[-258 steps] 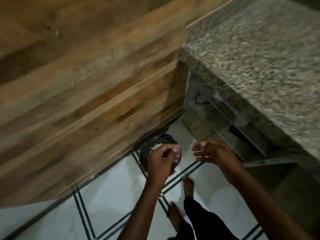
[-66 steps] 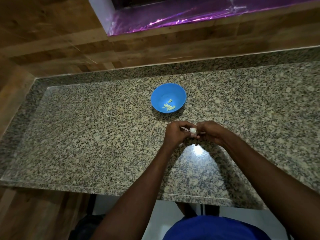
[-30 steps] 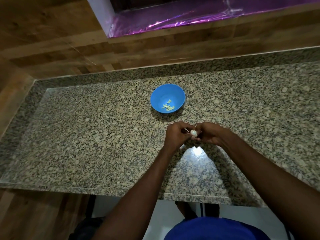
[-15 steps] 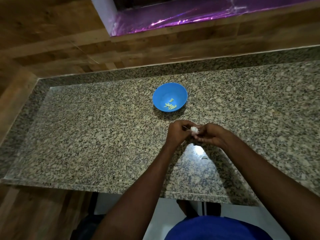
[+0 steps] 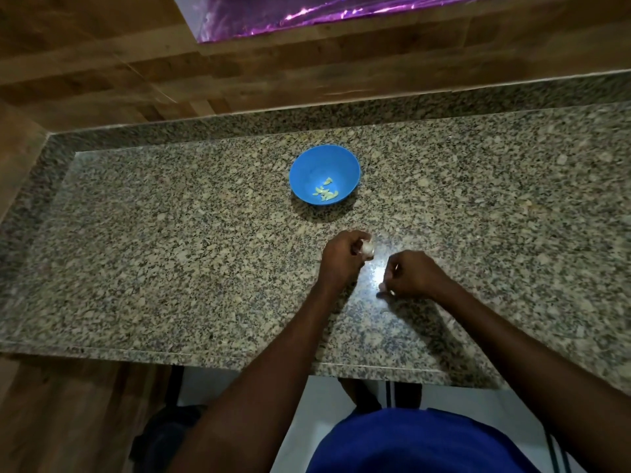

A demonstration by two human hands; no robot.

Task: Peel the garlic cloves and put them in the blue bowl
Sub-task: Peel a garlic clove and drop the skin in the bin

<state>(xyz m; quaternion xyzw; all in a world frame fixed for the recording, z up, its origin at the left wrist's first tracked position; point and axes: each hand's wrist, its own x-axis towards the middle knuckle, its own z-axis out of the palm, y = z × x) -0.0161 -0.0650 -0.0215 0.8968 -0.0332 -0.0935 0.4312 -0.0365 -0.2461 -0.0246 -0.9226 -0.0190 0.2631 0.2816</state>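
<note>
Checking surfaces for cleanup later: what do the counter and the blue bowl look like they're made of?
Counter: speckled stone, likely granite, polished; a bright light glare shows between the hands. Blue bowl: looks like plastic, going by its uniform solid colour and smooth, softly matte inside, though glazed ceramic can't be excluded.

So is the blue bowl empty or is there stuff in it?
Not empty. The blue bowl stands upright on the counter, and a few pale garlic cloves lie at its bottom; most of it is bare.
</note>
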